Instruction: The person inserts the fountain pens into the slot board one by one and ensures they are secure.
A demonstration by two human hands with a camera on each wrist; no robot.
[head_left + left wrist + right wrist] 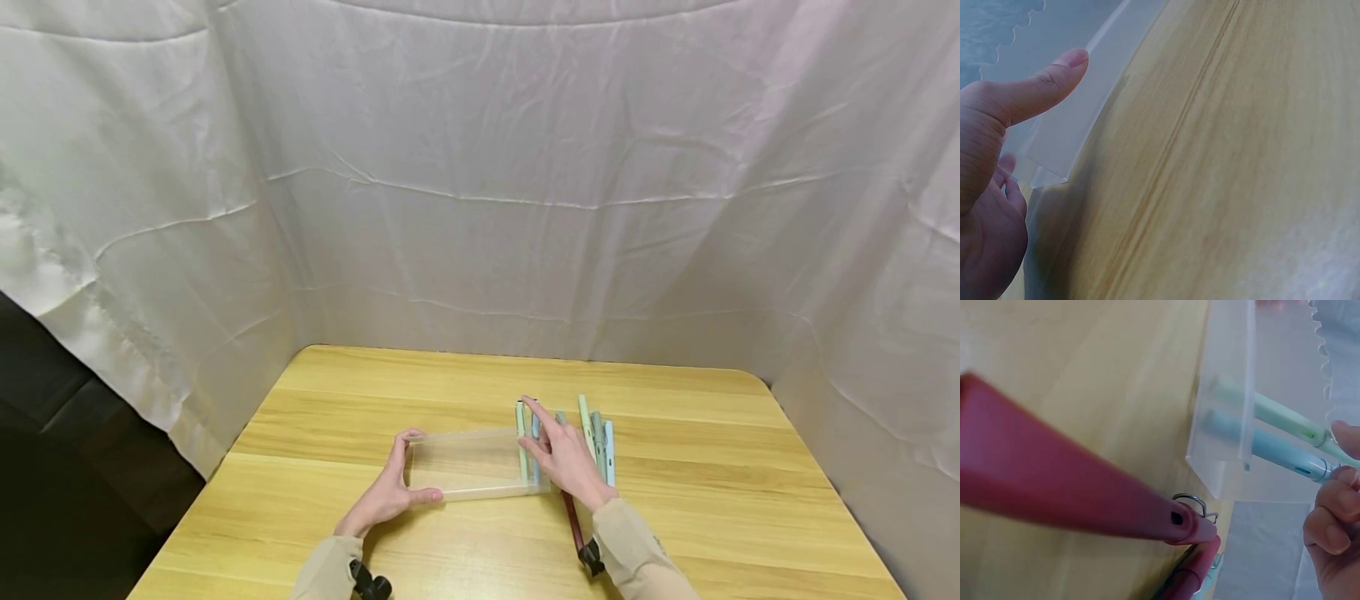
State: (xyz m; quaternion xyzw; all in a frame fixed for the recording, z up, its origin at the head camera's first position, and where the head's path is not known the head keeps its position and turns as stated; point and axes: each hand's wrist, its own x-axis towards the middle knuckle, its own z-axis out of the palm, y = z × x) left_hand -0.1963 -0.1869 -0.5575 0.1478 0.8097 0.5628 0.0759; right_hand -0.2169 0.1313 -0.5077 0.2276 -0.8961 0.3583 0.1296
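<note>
A clear plastic box (468,493) lies lengthwise across the table in the head view. My left hand (386,496) grips its left end, the thumb along the near wall and the fingers at the far corner. Inside the right end are a light green pen (1288,419) and a light blue pen (1285,453), side by side. My right hand (570,462) reaches over that end. In the right wrist view its thumb and curled fingers (1335,534) pinch about the blue pen's far part, with the thumb against the green one; the pens' far ends are partly hidden there.
Right of the box lie more pens: a light green pen (585,417), a grey-green pen (597,435) and a light blue pen (610,450). A dark red pen (572,521) lies below my right hand. Pale curtains (510,250) stand around the wooden table (712,500).
</note>
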